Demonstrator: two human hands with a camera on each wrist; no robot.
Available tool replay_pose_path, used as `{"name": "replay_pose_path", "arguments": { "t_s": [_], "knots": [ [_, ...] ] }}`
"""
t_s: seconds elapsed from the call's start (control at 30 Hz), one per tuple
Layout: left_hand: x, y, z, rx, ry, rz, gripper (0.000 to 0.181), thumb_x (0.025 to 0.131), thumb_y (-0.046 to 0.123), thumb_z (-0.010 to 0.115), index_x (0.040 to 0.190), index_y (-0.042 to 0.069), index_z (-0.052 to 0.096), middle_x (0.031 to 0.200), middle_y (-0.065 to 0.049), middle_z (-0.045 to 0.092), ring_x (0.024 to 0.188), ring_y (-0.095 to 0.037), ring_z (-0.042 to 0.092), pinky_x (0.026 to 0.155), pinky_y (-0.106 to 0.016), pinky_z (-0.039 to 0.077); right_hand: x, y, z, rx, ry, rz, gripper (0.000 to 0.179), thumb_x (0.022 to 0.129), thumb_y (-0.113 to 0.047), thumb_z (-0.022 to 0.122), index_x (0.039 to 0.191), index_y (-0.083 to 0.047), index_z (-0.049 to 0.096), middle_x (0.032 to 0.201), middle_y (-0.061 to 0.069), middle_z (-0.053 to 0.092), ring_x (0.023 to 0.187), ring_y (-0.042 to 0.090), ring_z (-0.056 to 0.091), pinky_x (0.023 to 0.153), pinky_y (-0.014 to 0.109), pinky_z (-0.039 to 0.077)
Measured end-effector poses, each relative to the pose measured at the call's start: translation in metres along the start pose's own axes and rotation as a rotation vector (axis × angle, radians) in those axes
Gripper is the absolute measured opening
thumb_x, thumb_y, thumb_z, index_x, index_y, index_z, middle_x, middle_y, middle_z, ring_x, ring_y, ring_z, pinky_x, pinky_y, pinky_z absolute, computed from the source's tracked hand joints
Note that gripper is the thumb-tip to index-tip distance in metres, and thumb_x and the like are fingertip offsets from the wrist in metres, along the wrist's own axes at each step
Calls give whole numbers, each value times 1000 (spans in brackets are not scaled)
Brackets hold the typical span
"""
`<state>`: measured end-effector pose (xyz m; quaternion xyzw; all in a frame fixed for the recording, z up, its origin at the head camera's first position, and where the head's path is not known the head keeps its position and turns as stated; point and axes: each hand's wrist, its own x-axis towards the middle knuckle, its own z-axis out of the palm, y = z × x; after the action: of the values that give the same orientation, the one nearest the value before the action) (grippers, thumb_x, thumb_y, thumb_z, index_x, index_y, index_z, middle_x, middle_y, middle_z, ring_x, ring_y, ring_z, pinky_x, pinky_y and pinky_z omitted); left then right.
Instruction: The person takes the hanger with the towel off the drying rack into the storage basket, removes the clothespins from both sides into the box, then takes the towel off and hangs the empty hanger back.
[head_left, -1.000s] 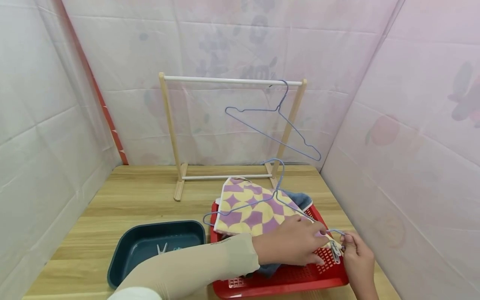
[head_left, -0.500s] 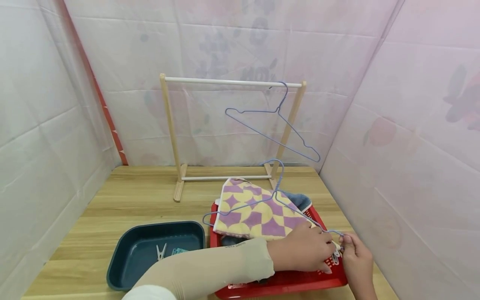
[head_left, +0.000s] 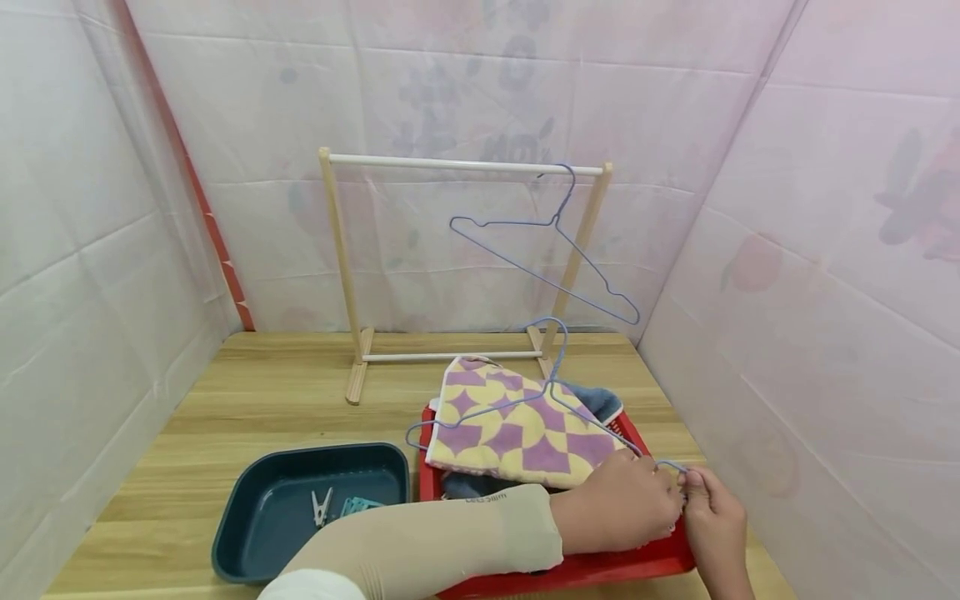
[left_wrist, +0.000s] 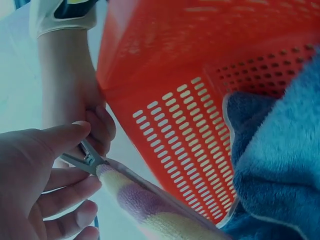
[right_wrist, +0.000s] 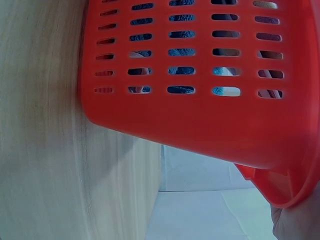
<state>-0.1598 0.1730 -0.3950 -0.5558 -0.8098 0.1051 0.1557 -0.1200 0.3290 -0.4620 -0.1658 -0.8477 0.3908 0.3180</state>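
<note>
My left hand [head_left: 630,504] pinches a grey clothespin [left_wrist: 90,159] between thumb and fingers. Its nose meets the corner of a yellow and purple patterned towel [head_left: 517,425]. A blue wire hanger [head_left: 564,337] lies over this towel, its hook toward the back. At the hanger's right end, my right hand [head_left: 716,517] pinches the wire beside the left hand. Both hands are over the right side of a red perforated basket [head_left: 592,571], which carries the towel. In the head view the left hand hides the clothespin.
Behind the basket stands a wooden rack [head_left: 348,258] with a white top bar, from which a second blue hanger [head_left: 517,262] hangs. A dark teal tray [head_left: 247,508] at left holds a light clothespin [head_left: 322,506] and teal clothespins [head_left: 358,505]. Blue cloth [left_wrist: 280,165] lies in the basket.
My left hand has shifted right with the clothespin, up to the right hand at the hanger's end. More of the towel's lower edge shows. The right hand has hardly moved.
</note>
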Motion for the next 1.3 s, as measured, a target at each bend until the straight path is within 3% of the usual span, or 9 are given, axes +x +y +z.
{"name": "replay_pose_path", "arguments": {
  "t_s": [0.23,0.5,0.6,0.83,1.13,1.3],
  "knots": [
    [-2,4,5,138,140,48,26,103,40,49,117,31,69,98,13,69,83,-3,63,70,-18,54,0,0,-1,18,-14,9,20,102,-8,56,94,3,71,73,-26,56,68,-14,47,65,5,38],
    [-5,-3,-1,127,154,51,33,105,37,44,127,31,68,112,12,70,92,-3,66,75,-20,56,-1,-3,1,23,39,-43,17,100,-5,59,93,3,72,73,-43,48,71,-21,46,71,1,37],
    [-6,-3,-3,132,140,60,32,105,37,45,126,32,68,109,13,70,90,-2,65,75,-20,55,-1,-3,1,16,39,-44,17,100,-6,59,91,1,71,71,-37,51,69,-18,46,69,3,37],
    [-9,0,-5,134,138,78,25,103,34,49,105,39,74,91,17,70,81,-2,62,71,-20,54,-2,-3,2,66,27,-31,18,100,-4,58,86,2,67,64,-14,54,60,-6,47,59,11,38],
    [-11,1,-6,141,102,68,25,104,36,49,99,43,73,90,19,71,83,-1,63,69,-19,51,-4,-2,2,48,27,-14,19,101,-5,57,84,0,65,63,-13,53,59,-5,47,57,11,39],
    [-14,-1,-7,115,68,58,19,102,39,53,104,44,72,93,21,71,85,0,63,68,-18,50,-4,-4,3,22,24,-5,20,102,-6,57,85,-1,65,63,-10,53,59,-4,46,58,12,38]
  ]
}}
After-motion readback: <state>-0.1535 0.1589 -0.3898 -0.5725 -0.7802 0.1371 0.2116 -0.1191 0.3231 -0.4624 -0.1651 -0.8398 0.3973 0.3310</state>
